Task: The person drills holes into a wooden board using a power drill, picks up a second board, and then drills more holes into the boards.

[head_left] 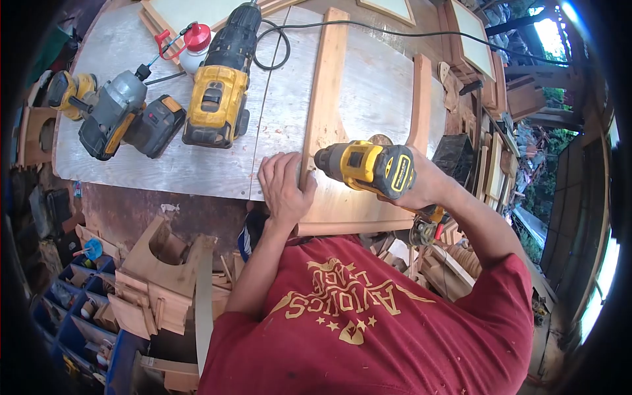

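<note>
My right hand [424,181] is wrapped round the handle of a yellow and black cordless drill [365,168]. The drill lies level, its chuck pointing left at the edge of a wooden frame [324,85]. My left hand [284,184] presses against the left side of that frame near its lower corner, thumb and fingers around the edge. The frame has two long rails and a wide bottom board [355,207], and rests on the worktable [158,168]. The drill's tip is too small to make out where it meets the wood.
On the table's left stand a second yellow drill [217,99], a grey driver [118,108] and a red-capped bottle [196,43]. A black cable [395,31] crosses the top. Blue bins [79,329] and wood offcuts [158,289] sit below left.
</note>
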Tool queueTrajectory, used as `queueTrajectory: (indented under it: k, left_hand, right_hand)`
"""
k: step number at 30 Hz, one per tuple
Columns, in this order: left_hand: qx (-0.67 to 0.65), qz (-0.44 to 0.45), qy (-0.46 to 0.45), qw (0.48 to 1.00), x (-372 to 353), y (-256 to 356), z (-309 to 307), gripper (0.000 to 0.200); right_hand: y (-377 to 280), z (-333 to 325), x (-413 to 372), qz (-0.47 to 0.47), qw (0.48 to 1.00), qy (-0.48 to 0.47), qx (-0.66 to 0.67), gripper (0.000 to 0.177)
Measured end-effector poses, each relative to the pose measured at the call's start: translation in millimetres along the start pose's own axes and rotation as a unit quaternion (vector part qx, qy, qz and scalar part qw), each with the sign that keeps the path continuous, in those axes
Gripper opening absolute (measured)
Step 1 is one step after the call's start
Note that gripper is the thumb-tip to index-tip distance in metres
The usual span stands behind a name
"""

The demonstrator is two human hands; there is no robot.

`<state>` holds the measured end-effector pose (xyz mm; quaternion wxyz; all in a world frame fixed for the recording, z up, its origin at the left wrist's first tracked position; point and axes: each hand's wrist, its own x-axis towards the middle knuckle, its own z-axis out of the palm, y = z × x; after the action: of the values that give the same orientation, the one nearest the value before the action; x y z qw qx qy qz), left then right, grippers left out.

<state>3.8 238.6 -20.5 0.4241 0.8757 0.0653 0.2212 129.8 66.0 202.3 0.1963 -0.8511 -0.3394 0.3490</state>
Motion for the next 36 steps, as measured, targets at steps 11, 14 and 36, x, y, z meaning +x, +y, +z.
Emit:
queueTrajectory:
  k: [11,14,36]
  left_hand:
    - [0.016,0.004,-0.019,1.000,6.0,5.6,-7.7,0.044]
    - [0.021,0.016,-0.014,1.000,0.3,3.7,-4.2,0.043]
    - [0.116,-0.076,-0.033,0.990,10.0,27.5,27.9,0.040]
  right_hand:
    - [-2.5,-2.6,-8.0,0.060,0.996,0.010,0.064,0.046]
    - [-16.7,-17.8,-18.9,0.112,0.988,-0.033,0.097,0.041]
    - [124.9,43.7,-133.4,0.101,0.652,0.680,0.321,0.024]
